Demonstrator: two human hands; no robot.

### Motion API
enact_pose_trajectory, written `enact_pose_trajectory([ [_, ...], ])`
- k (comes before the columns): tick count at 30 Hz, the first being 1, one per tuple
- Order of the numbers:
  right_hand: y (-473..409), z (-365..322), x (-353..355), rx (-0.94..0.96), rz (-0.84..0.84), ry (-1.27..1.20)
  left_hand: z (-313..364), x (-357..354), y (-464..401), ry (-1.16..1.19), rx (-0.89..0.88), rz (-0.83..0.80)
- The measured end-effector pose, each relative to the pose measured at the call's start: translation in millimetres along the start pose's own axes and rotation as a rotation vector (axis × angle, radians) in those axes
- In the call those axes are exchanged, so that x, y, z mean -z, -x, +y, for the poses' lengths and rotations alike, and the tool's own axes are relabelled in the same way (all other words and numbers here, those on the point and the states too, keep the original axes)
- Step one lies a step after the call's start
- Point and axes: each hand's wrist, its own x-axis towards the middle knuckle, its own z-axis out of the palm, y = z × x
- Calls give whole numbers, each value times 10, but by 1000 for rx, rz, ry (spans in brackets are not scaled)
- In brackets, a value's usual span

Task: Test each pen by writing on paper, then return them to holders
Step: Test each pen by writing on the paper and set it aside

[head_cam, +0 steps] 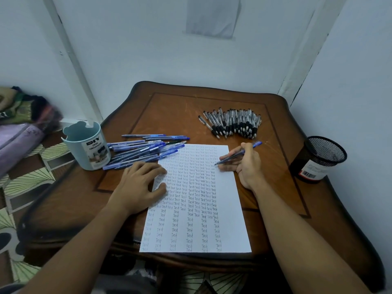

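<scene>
A white sheet of paper [197,230] lies on the wooden table, covered with rows of the word "Test". My right hand [246,164] grips a blue pen [238,154], its tip touching the paper near the right margin. My left hand [140,183] presses flat on the paper's left edge. A pile of blue pens [144,149] lies to the left of the paper's top. Several black-grip pens [233,123] lie in a row behind the paper. A pale blue desk organizer cup [87,145] stands at the left, and a black mesh holder [318,159] at the right.
The table [169,115] stands in a corner between pale walls. Its curved edges drop off at left and right. Folded fabric [23,119] and a patterned floor lie to the left of the table.
</scene>
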Motion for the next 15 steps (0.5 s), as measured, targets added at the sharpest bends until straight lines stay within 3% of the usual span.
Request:
enact_pose_trajectory([
  [15,-32,29,23,24,-11,24,23,7,5,9,20,-10],
])
